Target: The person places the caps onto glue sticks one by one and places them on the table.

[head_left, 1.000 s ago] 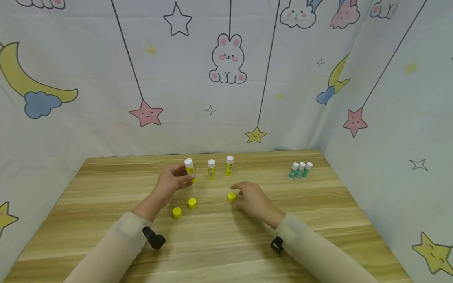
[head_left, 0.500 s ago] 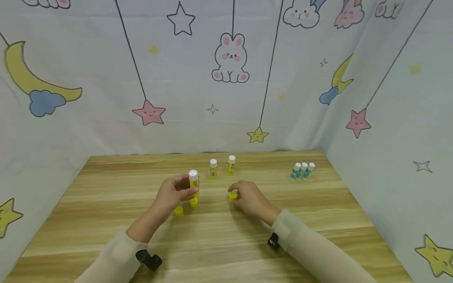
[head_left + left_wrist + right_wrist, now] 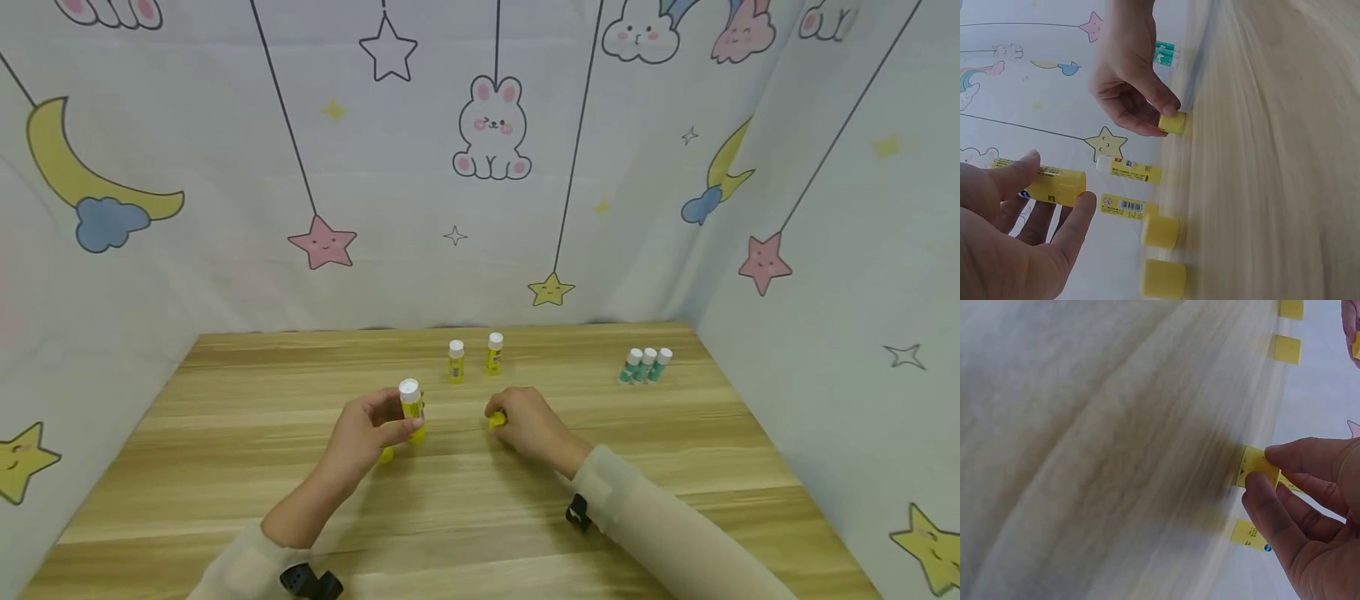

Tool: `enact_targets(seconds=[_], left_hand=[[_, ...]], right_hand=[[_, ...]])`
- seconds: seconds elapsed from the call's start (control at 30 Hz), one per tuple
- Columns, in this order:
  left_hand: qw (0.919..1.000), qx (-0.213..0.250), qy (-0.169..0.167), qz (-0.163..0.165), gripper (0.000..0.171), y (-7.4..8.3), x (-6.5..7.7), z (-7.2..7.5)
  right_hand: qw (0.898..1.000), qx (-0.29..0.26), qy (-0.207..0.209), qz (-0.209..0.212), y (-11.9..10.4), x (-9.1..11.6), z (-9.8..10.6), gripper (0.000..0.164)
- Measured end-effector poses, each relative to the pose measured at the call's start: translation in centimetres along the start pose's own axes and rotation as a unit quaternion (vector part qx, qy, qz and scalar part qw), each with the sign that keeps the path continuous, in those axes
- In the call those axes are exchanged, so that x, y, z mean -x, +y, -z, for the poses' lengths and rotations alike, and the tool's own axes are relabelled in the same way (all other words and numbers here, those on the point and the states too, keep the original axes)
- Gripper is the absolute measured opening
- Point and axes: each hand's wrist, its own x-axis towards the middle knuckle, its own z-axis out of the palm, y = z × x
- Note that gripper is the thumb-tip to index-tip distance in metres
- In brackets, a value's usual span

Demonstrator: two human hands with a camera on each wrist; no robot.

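Note:
My left hand (image 3: pixel 362 435) grips a yellow glue stick (image 3: pixel 411 403) upright, white end up, above the table. In the left wrist view the glue stick (image 3: pixel 1054 185) lies between thumb and fingers. My right hand (image 3: pixel 534 427) pinches a small yellow cap (image 3: pixel 1257 467) between thumb and fingertips, close over the table. Two more yellow caps stand on the table below the left hand; the left wrist view shows the nearer cap (image 3: pixel 1164 279) and the farther cap (image 3: pixel 1161 231). In the head view the left hand and its glue stick partly hide them.
Two yellow glue sticks with white ends, a left one (image 3: pixel 456 363) and a right one (image 3: pixel 494 355), stand behind the hands. Several small green tubes with white tops (image 3: pixel 647 367) stand together at the back right. A patterned curtain (image 3: pixel 390 167) rises behind the wooden table (image 3: pixel 465 533).
My left hand has lifted the glue stick from the back row and brought it nearer, over the loose caps. The right hand's fingers have closed around the third cap.

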Motion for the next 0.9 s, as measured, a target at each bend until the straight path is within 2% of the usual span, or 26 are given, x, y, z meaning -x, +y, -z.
enact_targets(seconds=[0.4,0.9], left_hand=[[0.999,-0.03,0.03,0.014,0.042,-1.0,0.1,0.5],[0.9985,-0.038,0.039,0.009,0.039,-1.1,0.3,0.7]], right_hand=[[1.0,0.0,-0.004,0.0,0.2,-0.3,-0.1,0.022],[1.0,-0.016,0.008,-0.011,-0.7,0.3,0.9,0.023]])
